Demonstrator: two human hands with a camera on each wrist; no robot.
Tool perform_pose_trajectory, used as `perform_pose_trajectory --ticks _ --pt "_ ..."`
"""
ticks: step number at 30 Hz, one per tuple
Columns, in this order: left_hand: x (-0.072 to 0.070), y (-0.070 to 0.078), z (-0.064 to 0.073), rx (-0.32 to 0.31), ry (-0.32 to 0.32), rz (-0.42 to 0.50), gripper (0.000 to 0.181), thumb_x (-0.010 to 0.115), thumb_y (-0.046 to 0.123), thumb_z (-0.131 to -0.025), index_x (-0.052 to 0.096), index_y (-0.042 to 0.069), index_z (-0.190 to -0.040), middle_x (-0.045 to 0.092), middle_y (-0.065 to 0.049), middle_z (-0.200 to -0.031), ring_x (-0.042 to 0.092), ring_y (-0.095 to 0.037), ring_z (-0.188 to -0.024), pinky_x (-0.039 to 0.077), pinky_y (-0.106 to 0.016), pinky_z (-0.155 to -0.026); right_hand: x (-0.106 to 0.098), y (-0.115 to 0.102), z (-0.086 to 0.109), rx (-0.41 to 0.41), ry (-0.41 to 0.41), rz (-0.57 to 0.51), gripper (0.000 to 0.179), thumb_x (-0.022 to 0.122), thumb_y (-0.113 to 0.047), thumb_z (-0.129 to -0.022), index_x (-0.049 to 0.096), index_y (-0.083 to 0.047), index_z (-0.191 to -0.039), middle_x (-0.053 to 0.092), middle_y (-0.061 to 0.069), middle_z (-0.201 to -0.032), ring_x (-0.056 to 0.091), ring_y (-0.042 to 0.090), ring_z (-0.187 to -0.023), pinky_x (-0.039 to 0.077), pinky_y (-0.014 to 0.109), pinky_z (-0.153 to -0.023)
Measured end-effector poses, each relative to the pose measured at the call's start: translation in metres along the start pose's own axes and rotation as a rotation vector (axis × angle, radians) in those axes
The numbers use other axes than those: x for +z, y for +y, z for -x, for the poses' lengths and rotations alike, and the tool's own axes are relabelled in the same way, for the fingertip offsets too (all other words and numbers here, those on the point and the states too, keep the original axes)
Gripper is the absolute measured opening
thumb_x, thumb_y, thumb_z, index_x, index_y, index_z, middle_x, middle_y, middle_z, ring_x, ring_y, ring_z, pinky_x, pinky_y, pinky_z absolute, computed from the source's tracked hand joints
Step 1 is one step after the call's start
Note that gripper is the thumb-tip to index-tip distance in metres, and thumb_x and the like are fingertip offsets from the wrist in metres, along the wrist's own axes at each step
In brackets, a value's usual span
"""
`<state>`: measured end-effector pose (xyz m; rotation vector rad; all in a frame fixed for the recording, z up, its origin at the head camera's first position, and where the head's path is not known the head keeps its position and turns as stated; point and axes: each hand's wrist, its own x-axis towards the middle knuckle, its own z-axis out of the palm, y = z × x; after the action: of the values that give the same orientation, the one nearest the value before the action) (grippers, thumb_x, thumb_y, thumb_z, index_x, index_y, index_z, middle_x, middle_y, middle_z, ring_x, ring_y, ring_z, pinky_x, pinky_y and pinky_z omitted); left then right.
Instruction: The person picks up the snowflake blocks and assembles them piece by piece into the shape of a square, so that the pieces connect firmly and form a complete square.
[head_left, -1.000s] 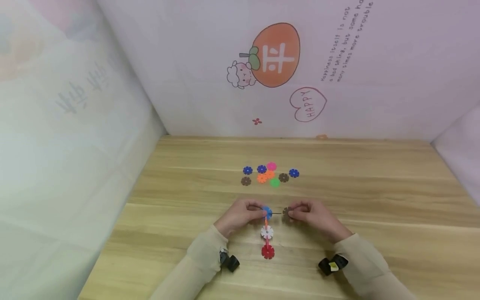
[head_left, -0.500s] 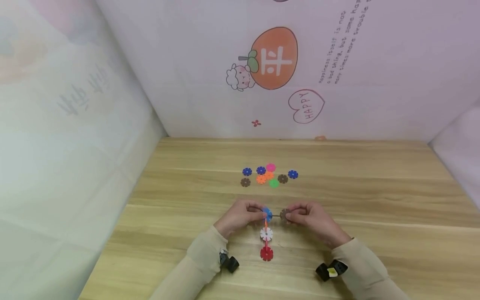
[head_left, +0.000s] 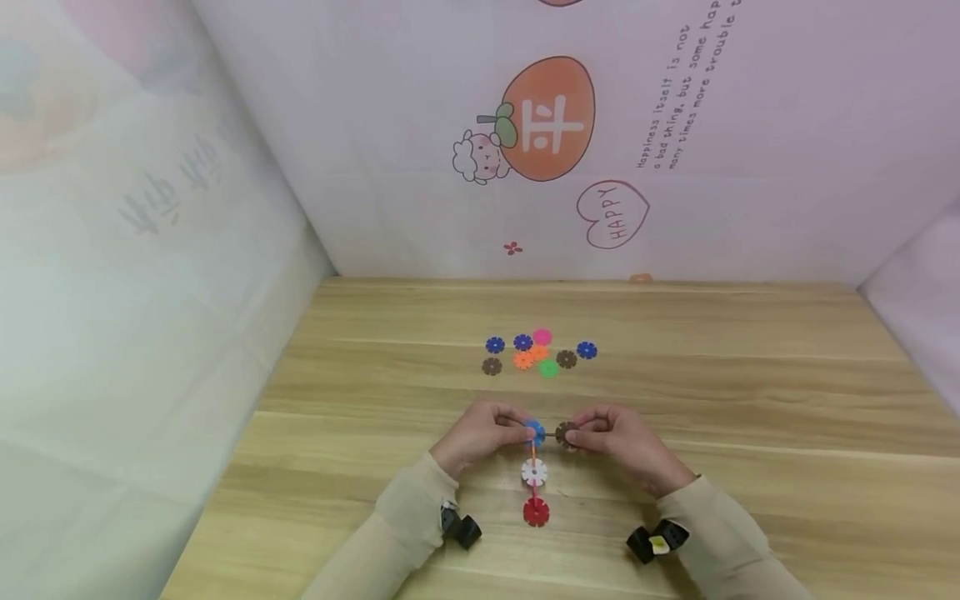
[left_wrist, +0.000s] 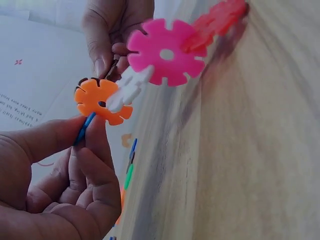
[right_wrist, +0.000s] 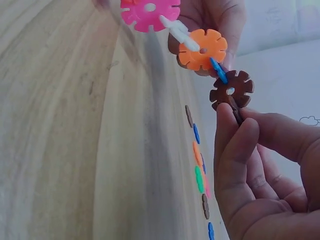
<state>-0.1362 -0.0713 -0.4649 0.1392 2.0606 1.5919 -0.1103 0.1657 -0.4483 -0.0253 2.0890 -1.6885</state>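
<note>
A chain of notched plastic discs hangs between the two hands. My left hand [head_left: 483, 435] pinches the light blue disc [head_left: 536, 432] between thumb and fingers. From it the chain runs toward me through an orange disc [left_wrist: 95, 97], a white disc [head_left: 534, 472], a pink disc [left_wrist: 167, 52] and a red disc [head_left: 536, 512]. On the blue disc's right side sits an edge-on brown disc [head_left: 551, 435], seen face-on in the right wrist view. My right hand [head_left: 621, 442] pinches a second brown disc [head_left: 566, 435] whose edge meets the first; how deep the slots engage, I cannot tell.
Several loose discs lie farther back on the wooden table [head_left: 375, 333]: dark blue [head_left: 495, 344], brown [head_left: 492, 366], orange [head_left: 523, 360], pink [head_left: 542, 337] and green [head_left: 549, 368]. A printed cloth [head_left: 420, 150] stands behind the table, with another side on the left.
My right hand has moved left, bringing its brown disc in against the edge-on brown disc. The left hand keeps its pinch on the blue disc, nearly still.
</note>
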Motion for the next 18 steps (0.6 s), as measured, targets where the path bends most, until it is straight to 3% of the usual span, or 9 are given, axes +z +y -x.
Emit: perform_pose_trajectory --ticks 6,11,18 --pt "-0.0004 0.0004 0.0003 -0.013 -0.011 0.004 0.017 0.075 0.011 -0.087 0.074 0.005 -0.103 0.074 -0.004 -0.093 0.067 -0.012 -0.084 0.056 -0.027 -0.080 0.0011 -0.0003 -0.0019 0.005 0.010 0.008 0.024 0.070 -0.010 -0.091 0.063 0.005 -0.109 0.074 0.008 -0.094 0.070 0.020 -0.089 0.059 0.030 -0.082" --pt "-0.0028 0.0009 0.0007 -0.024 -0.063 0.005 0.016 0.074 0.012 -0.087 0.073 0.006 -0.102 0.072 -0.003 -0.092 0.065 -0.013 -0.082 0.055 -0.026 -0.075 0.0019 -0.0024 -0.0012 -0.013 0.004 0.063 0.023 0.068 -0.009 -0.092 0.065 0.003 -0.112 0.071 0.009 -0.100 0.068 0.019 -0.091 0.058 0.030 -0.082" --pt "-0.0078 0.0068 0.0004 -0.025 -0.116 -0.082 0.018 0.073 0.023 -0.089 0.074 0.013 -0.104 0.071 0.000 -0.098 0.064 -0.016 -0.089 0.053 -0.031 -0.081 0.0015 -0.0079 -0.0010 -0.052 -0.031 0.141 0.025 0.063 -0.010 -0.095 0.067 -0.002 -0.119 0.068 0.012 -0.117 0.065 0.019 -0.102 0.056 0.034 -0.090"
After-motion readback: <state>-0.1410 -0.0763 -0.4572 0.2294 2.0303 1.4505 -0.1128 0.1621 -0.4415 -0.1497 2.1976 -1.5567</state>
